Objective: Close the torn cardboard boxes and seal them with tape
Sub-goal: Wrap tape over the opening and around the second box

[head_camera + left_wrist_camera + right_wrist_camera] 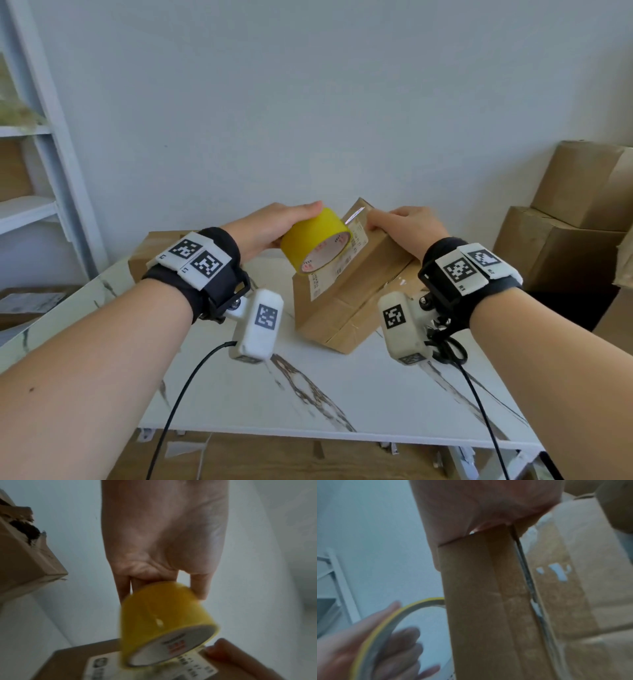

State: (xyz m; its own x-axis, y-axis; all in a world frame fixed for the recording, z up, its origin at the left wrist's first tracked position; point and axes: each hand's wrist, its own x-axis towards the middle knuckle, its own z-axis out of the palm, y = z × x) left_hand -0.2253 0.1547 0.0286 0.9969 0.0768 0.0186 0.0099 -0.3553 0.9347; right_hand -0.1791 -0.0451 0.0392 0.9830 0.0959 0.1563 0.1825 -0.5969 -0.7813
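Tape (315, 240), a yellow roll, is held by the left hand (263, 229) above the box (346, 284); the grip is closed round the roll, thumb on one side of the outer band and fingers (199, 586) on the other. The roll's open side is turned toward the box's white label (337, 265), and in the left wrist view its lower edge lies just over that label; contact cannot be confirmed. The box is propped at a tilt on the marble-patterned surface (308, 394), its far end raised. The right hand (407, 229) is laid over the raised end, fingers curled over the upper edge, so the grip is closed on the box. In the right wrist view a narrow open seam (529, 582) is seen along the box's side. A second box (154, 246) with a torn corner lies behind the left wrist. More boxes (575, 219) are stacked at right, and a white shelf (30, 205) stands at left.
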